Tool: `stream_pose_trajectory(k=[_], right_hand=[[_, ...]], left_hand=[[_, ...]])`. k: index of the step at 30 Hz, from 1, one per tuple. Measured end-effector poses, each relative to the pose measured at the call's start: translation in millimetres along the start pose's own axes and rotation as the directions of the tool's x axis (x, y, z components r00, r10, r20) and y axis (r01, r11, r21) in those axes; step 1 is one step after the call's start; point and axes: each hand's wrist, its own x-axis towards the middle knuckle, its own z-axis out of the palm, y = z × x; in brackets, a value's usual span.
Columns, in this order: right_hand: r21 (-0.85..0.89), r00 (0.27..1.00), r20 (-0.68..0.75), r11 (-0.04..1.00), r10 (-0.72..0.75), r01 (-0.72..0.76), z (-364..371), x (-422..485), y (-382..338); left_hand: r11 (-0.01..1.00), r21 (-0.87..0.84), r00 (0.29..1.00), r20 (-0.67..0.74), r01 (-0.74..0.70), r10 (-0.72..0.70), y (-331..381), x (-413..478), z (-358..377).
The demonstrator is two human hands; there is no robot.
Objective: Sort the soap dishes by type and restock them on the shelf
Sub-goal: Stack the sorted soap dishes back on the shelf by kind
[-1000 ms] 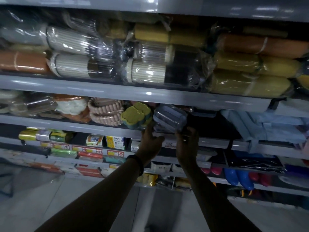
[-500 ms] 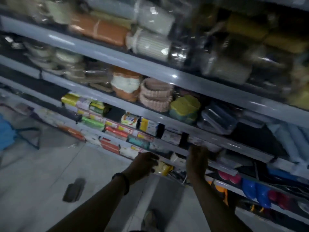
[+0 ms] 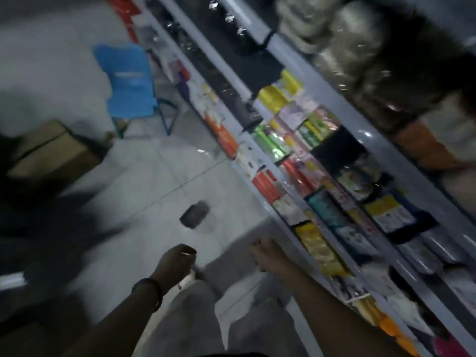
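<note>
The view is blurred and tilted toward the floor. A dark grey rectangular soap dish [image 3: 194,214] lies alone on the pale floor tiles, ahead of both hands. My left hand [image 3: 176,264], with a dark band on its wrist, hangs low with loosely curled fingers and holds nothing. My right hand [image 3: 268,253] is also low, close to the front edge of the bottom shelf [image 3: 260,194], and is likewise empty and loosely curled. Wrapped pale and orange goods [image 3: 422,148] sit blurred on the higher shelf at the upper right; individual soap dishes cannot be made out there.
The shelving unit runs diagonally down the right side, packed with colourful packets [image 3: 309,130]. A blue plastic chair [image 3: 128,81] stands by the shelf further along the aisle. A cardboard box [image 3: 51,148] sits on the floor at the left.
Both hands have left the clear soap dishes on the shelf and dropped low. The view has swung left and down to the floor, chair and box.
</note>
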Motion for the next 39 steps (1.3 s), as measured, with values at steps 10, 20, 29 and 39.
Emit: stream_pose_trajectory(k=[10,20,29,39], right_hand=[[-0.281,0.996,0.076,0.959,0.054,-0.031,123.5,229.4,-57.3],[-0.505,0.987,0.161,0.861,0.029,0.057,212.3,505.8,-27.1],[-0.541,0.980,0.160,0.820,-0.121,0.189,274.3,710.3,16.6],[-0.130,0.979,0.200,0.989,-0.040,0.067,259.2,706.5,30.8]], left_hand=[[0.957,-0.177,0.969,-0.044,0.230,-0.241,-101.7,156.6,-48.7],[0.789,-0.485,0.908,0.030,0.379,-0.417,-167.3,429.9,38.9],[0.547,-0.784,0.885,0.007,0.293,-0.465,-205.6,640.7,85.1],[0.566,-0.807,0.958,-0.003,0.168,-0.288,-172.9,626.7,82.1]])
